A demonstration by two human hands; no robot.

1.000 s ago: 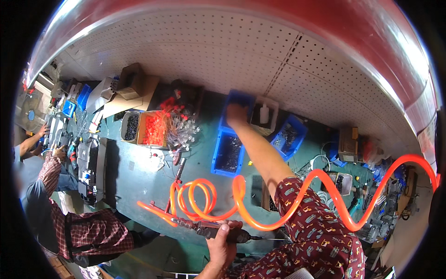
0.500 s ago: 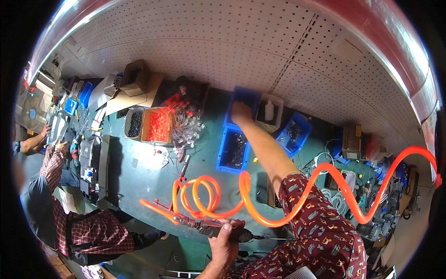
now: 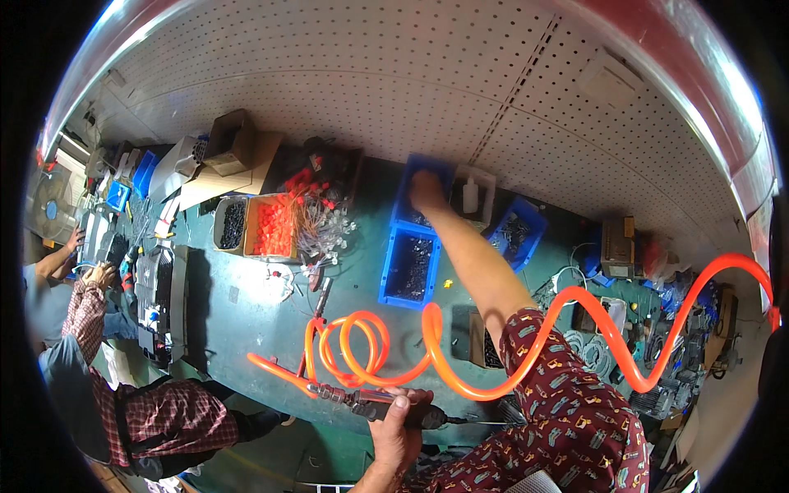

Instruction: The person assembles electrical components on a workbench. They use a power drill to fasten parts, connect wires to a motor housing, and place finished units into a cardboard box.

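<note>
Left hand (image 3: pixel 391 437) at the bench's (image 3: pixel 271 324) near edge, well in front of the back blue bin (image 3: pixel 433 159). Its grip is wrapped around a dark air driver (image 3: pixel 427 416), shaft pointing right. Right hand (image 3: pixel 426 191) down inside the back blue bin; fingertips obscured, so cannot tell whether that grip is spread or pinching a part. Front blue bin (image 3: pixel 403 303), holding small dark pieces, sits just in front of the back blue bin; white bottle (image 3: pixel 470 195) stands in a box just right of it. Orange coiled hose (image 3: pixel 468 393) loops well in front of the back blue bin and crosses before the right sleeve (image 3: pixel 567 382). Judgement on handling: best picked by fingertip, few pieces at once; driver kept steady and low, its shaft off the sleeve, hose slack enough not to snag the reaching arm.
</note>
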